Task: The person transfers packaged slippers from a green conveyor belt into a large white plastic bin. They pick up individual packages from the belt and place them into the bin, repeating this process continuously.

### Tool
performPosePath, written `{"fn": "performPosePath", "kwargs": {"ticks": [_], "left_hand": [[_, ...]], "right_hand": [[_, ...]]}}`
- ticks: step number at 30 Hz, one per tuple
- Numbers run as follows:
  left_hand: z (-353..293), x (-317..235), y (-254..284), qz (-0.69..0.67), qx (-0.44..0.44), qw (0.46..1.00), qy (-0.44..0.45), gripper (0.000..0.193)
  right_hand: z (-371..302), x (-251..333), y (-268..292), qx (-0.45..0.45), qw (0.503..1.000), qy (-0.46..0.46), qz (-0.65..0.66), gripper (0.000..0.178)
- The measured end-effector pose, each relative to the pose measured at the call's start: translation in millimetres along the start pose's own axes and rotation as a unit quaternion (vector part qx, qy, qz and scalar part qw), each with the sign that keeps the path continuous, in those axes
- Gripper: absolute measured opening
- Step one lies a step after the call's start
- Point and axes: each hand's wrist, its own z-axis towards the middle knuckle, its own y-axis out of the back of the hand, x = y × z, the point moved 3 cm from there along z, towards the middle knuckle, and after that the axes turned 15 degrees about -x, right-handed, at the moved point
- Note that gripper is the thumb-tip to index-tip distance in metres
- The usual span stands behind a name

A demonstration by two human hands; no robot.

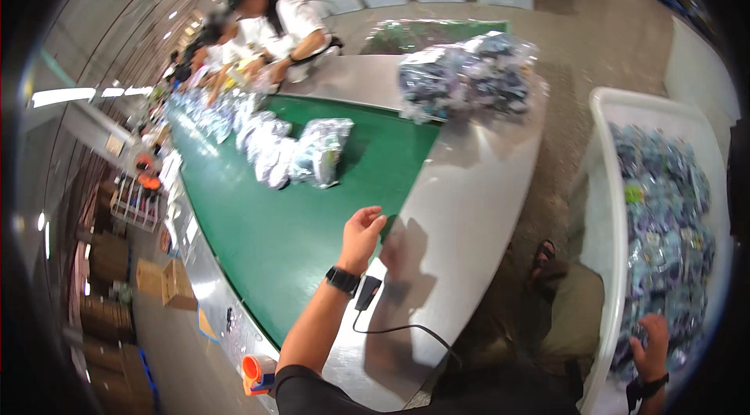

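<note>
Near the seam of the green belt (273, 259) & the steel bench (469, 196), I had the L grip (362, 237) hovering w/ fingers loosely bent, thumb a bit apart, nothing held. Off to the R, the R grip (651, 343) was down in the white bin (617, 220), at the packed bags (664, 231); thumb & fingers looked apart, but I couldn't tell if it was clamped on one. Bags there lay in rough rows, prob. to save space. The nearest clear bag (322, 151) sat on the belt, well ahead of the L grip, heading a line that ran back to the co-workers (273, 32), prob. b/c the belt feeds this way. A bagged pile (469, 75) stood at the bench's far corner, I'd guess parked clear of the belt. Edge-wise, the bench's R side stood apart from the bin rim, w/ a leg (574, 298) in the gap, so crossing would've needed lift. Bare belt & steel gave the L grip room fwd; tightest spot was at its wrist, by a black corded device (369, 293) & its cable (406, 327).
</note>
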Motion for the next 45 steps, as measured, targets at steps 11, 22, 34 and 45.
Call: {"fn": "performPosePath", "kwargs": {"ticks": [11, 22, 34, 45], "left_hand": [[228.8, -16.9, 97.5, 0.390, -0.359, 0.794, -0.299, 0.049], [256.8, 7.1, 86.9, 0.358, -0.310, 0.869, -0.142, 0.095], [61.5, 20.7, 33.1, -0.035, -0.112, 0.977, -0.175, 0.086], [-45.5, 3.1, 24.5, -0.162, 0.020, 0.981, 0.106, 0.068]], "right_hand": [[140.9, 95.0, -39.7, 0.135, 0.982, 0.131, -0.033, 0.035], [131.1, 111.9, -54.4, 0.188, 0.976, 0.106, -0.006, 0.038], [68.0, 109.7, -18.5, 0.056, 0.989, 0.134, 0.023, 0.042], [49.3, 130.5, 23.5, 0.030, 0.980, 0.183, 0.069, 0.041]]}}
